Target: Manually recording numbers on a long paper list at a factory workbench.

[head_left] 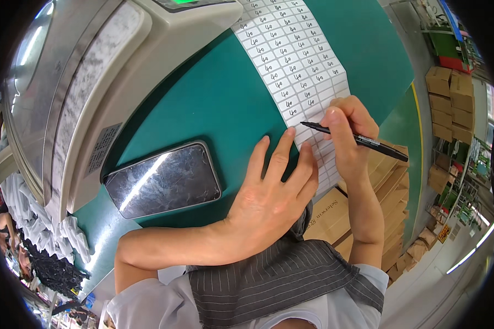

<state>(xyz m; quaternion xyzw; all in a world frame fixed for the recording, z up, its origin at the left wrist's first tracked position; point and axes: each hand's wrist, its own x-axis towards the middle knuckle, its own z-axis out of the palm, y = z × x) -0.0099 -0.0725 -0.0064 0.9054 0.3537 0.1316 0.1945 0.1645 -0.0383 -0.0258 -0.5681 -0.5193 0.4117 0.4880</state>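
Note:
A long white sheet of blank-bordered labels (293, 60) runs across the green tabletop, many of its cells filled with black handwriting and the lower ones bare. My right hand (350, 131) pinches a black marker pen (376, 145), its dark tip over an unwritten cell near the sheet's left edge. Spread out beside it, my left hand (274, 197) rests with two fingertips on that edge and the others on the green surface. To its left lies a smartphone (164, 178) with a dark, scuffed screen.
A large grey scale (142, 71) takes up the upper left of the green table (203, 98). Cardboard boxes (335, 216) stand below the table's near side, with more stacked cartons (450, 101) at the right. White and black bundles (44, 230) lie at the lower left.

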